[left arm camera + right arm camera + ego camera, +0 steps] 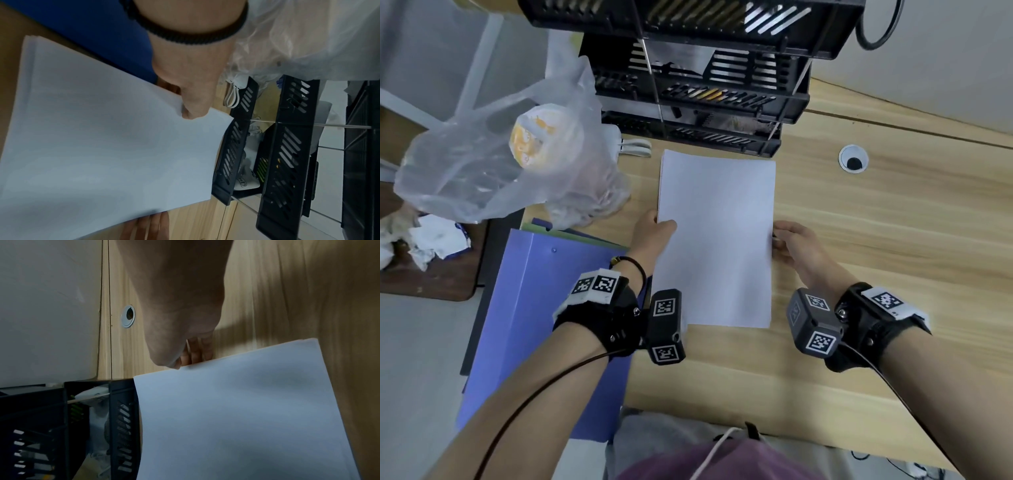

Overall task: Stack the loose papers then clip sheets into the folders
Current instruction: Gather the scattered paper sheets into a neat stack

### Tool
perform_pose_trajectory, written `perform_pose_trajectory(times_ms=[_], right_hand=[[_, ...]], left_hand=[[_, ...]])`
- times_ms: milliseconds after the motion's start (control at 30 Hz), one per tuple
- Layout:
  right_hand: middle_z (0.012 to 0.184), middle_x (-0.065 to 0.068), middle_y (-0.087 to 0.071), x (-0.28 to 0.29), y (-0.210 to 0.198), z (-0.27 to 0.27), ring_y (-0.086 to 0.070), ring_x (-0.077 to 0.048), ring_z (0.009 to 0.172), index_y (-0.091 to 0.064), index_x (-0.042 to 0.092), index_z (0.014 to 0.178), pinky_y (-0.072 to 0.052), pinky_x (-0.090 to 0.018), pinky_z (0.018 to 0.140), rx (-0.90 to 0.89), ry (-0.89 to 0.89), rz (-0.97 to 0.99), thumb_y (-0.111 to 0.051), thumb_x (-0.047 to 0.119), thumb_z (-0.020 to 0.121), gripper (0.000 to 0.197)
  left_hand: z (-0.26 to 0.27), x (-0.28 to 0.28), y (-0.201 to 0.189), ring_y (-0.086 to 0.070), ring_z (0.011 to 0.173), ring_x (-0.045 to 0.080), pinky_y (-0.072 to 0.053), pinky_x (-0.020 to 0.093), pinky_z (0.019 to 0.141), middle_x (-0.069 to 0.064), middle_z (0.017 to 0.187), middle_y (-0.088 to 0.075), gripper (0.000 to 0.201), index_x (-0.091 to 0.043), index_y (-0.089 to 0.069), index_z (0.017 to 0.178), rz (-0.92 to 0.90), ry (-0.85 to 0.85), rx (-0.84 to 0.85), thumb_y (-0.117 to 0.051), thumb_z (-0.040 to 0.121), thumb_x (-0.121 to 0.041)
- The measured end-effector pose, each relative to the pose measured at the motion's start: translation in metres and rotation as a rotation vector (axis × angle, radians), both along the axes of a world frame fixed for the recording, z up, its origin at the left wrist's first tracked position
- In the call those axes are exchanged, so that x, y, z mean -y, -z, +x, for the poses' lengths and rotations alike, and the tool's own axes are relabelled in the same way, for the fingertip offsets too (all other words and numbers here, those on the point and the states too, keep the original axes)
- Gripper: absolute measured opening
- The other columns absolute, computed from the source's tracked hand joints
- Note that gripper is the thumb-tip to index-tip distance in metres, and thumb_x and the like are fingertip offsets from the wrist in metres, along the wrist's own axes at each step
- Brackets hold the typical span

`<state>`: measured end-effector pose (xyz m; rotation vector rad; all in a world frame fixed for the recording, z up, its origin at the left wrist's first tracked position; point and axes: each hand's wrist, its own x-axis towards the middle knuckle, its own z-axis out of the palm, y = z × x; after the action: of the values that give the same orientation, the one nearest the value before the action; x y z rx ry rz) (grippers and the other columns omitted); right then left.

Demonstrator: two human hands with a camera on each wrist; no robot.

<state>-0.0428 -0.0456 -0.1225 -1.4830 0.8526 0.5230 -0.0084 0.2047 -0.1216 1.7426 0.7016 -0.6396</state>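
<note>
Two forearms with black wrist mounts reach in toward a white paper stack (715, 240) lying flat on the wooden desk (893, 257), which serves as landmark here. Left hand (650, 236) at the stack's left long edge: thumb (193, 104) lies over the top sheet, remaining fingers go under the edge and are hidden, so the hand pinches the stack. Right hand (794, 245) at the opposite long edge: fingers (197, 350) curl down against the desk beside and under that edge, thumb tip just at the paper's rim; grip looks light, whether it truly clamps the sheets cannot be told. Sheet edges show slightly stepped at one corner in the left wrist view. Left of the stack, a blue folder (541, 325) overhangs the desk edge. Beyond the stack's far end, a black tiered tray rack (698, 102). Far-left of the stack, a clear plastic bag (493, 161). Right of the stack's far end, a round cable grommet (853, 159).
</note>
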Motion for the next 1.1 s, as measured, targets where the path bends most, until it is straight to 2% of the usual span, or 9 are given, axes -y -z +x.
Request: perform_pose_trajectory(times_ms=[133, 233, 367, 500, 600, 767, 933, 1000, 1100], right_hand=[[0.084, -0.002, -0.066, 0.012, 0.002, -0.010, -0.062, -0.014, 0.071, -0.057, 0.008, 0.114, -0.052, -0.032, 0.083, 0.011, -0.029, -0.001, -0.043, 0.005, 0.098, 0.021], [0.092, -0.007, -0.068, 0.027, 0.006, -0.027, -0.064, -0.016, 0.074, -0.057, 0.006, 0.117, -0.055, -0.027, 0.075, 0.014, -0.041, 0.000, -0.047, 0.005, 0.096, 0.023], [0.104, -0.010, -0.059, 0.054, 0.004, -0.057, -0.061, -0.022, 0.089, -0.050, 0.003, 0.127, -0.051, -0.034, 0.082, 0.068, -0.019, -0.004, -0.061, 0.022, 0.093, 0.041], [0.117, -0.003, -0.070, 0.080, -0.026, -0.077, -0.067, -0.022, 0.107, -0.055, 0.011, 0.129, -0.053, -0.033, 0.086, 0.150, -0.027, 0.097, -0.060, 0.034, 0.093, 0.043], [0.115, 0.002, -0.072, 0.099, -0.067, -0.073, -0.067, -0.016, 0.106, -0.057, 0.012, 0.129, -0.054, -0.025, 0.079, 0.278, 0.034, 0.150, -0.051, 0.027, 0.099, 0.034], [0.123, 0.001, -0.068, 0.127, -0.135, -0.073, -0.065, -0.014, 0.110, -0.060, 0.018, 0.123, -0.050, -0.022, 0.081, 0.535, 0.016, 0.093, -0.048, 0.021, 0.099, 0.028], [0.104, 0.002, -0.069, 0.143, -0.130, -0.100, -0.063, -0.013, 0.095, -0.061, 0.015, 0.108, -0.048, -0.021, 0.074, 0.529, -0.073, -0.021, -0.039, -0.013, 0.079, 0.047], [0.103, -0.001, -0.067, 0.146, -0.124, -0.108, -0.061, -0.015, 0.094, -0.060, 0.012, 0.108, -0.047, -0.025, 0.076, 0.518, -0.069, -0.032, -0.035, -0.016, 0.075, 0.050], [0.105, -0.001, -0.066, 0.160, -0.126, -0.108, -0.060, -0.016, 0.098, -0.058, 0.007, 0.114, -0.046, -0.029, 0.081, 0.537, -0.018, -0.028, -0.039, -0.012, 0.078, 0.046]], left_hand=[[-0.014, 0.012, -0.004, -0.062, 0.091, 0.014, -0.052, 0.031, 0.083, -0.006, 0.099, -0.064, 0.025, -0.021, -0.056, 0.113, -0.108, 0.032, 0.059, -0.057, 0.092, -0.009], [-0.028, 0.026, -0.006, -0.060, 0.109, 0.017, -0.048, 0.031, 0.094, -0.003, 0.118, -0.062, 0.033, -0.018, -0.052, 0.130, -0.152, 0.114, 0.111, -0.053, 0.097, -0.011], [-0.045, 0.049, -0.024, -0.059, 0.115, 0.011, -0.047, 0.027, 0.096, -0.011, 0.121, -0.062, 0.033, -0.024, -0.052, 0.131, -0.226, 0.238, 0.185, -0.054, 0.099, -0.018], [-0.051, 0.075, -0.058, -0.061, 0.118, 0.016, -0.049, 0.039, 0.100, -0.003, 0.129, -0.063, 0.040, -0.020, -0.053, 0.134, -0.320, 0.402, 0.266, -0.060, 0.096, -0.025], [-0.052, 0.098, -0.091, -0.063, 0.115, 0.017, -0.053, 0.036, 0.094, 0.001, 0.129, -0.064, 0.038, -0.018, -0.052, 0.132, -0.347, 0.373, 0.397, -0.061, 0.095, -0.020], [-0.060, 0.138, -0.130, -0.067, 0.105, 0.013, -0.054, 0.027, 0.085, 0.004, 0.119, -0.068, 0.036, -0.006, -0.056, 0.123, -0.299, 0.178, 0.602, -0.064, 0.089, -0.008], [-0.096, 0.173, -0.127, -0.064, 0.080, -0.004, -0.049, 0.012, 0.066, -0.005, 0.098, -0.066, 0.043, -0.008, -0.055, 0.114, -0.245, -0.008, 0.610, -0.054, 0.075, 0.011], [-0.107, 0.185, -0.125, -0.062, 0.078, -0.004, -0.048, 0.011, 0.064, -0.002, 0.100, -0.064, 0.052, -0.003, -0.051, 0.121, -0.210, -0.075, 0.616, -0.047, 0.073, 0.017], [-0.112, 0.193, -0.134, -0.059, 0.077, -0.004, -0.048, 0.013, 0.066, -0.002, 0.096, -0.061, 0.050, -0.013, -0.054, 0.109, -0.185, -0.129, 0.699, -0.043, 0.072, 0.019]])
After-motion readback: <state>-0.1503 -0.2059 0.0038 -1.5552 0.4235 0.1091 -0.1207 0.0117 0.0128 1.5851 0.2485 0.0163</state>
